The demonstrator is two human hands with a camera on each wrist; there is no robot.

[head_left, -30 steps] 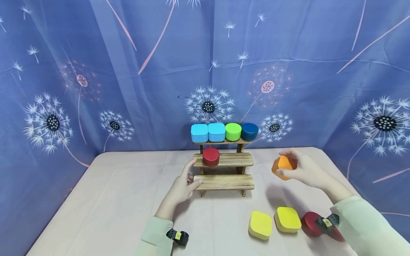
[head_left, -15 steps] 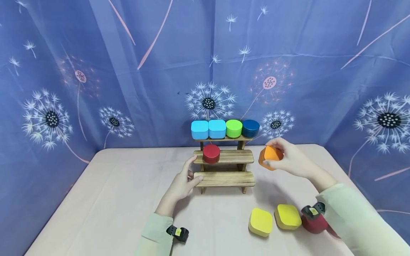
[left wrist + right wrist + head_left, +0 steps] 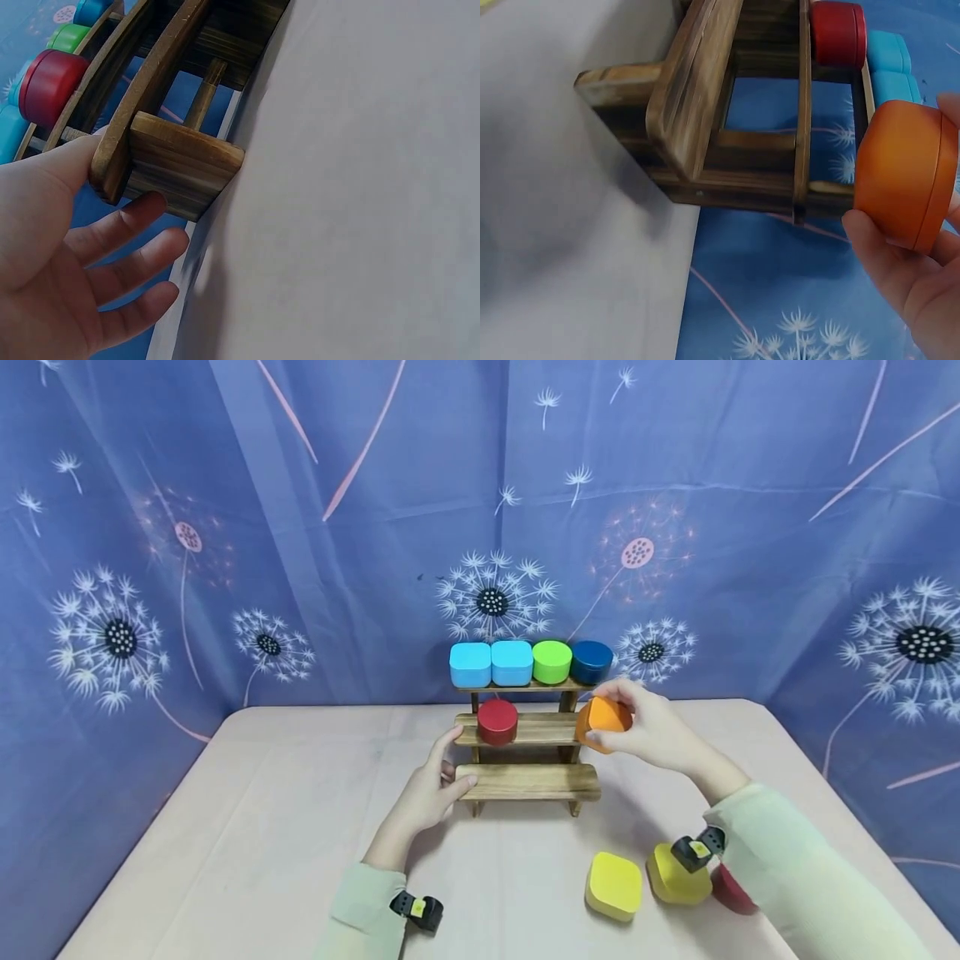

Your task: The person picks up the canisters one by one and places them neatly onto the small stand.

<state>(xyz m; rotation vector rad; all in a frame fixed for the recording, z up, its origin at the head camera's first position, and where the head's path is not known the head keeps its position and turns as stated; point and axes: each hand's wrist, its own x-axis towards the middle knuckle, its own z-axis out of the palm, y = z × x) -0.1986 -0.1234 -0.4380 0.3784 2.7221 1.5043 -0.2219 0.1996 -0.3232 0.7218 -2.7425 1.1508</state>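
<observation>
My right hand (image 3: 656,731) holds an orange rounded-square tin (image 3: 603,722) between thumb and fingers, at the right end of the middle tier; whether it touches the wood I cannot tell. My left hand (image 3: 420,797) grips the left end of the three-tier wooden stand (image 3: 528,782), thumb on the lowest tier and a finger beneath it in the left wrist view. A round red tin (image 3: 497,722) sits left on the middle tier. Along the top tier stand two light-blue tins (image 3: 471,665), a green tin (image 3: 552,662) and a dark-blue tin (image 3: 591,662).
Two yellow tins (image 3: 613,887) lie on the pale table (image 3: 247,835) at the front right. Beside them a red tin (image 3: 733,892) is partly covered by the right sleeve (image 3: 795,860). A blue dandelion-patterned cloth (image 3: 360,593) surrounds the table at the back and sides.
My right hand has carried the orange tin leftward, from beside the stand to the middle tier's right end. My left hand has stayed on the stand.
</observation>
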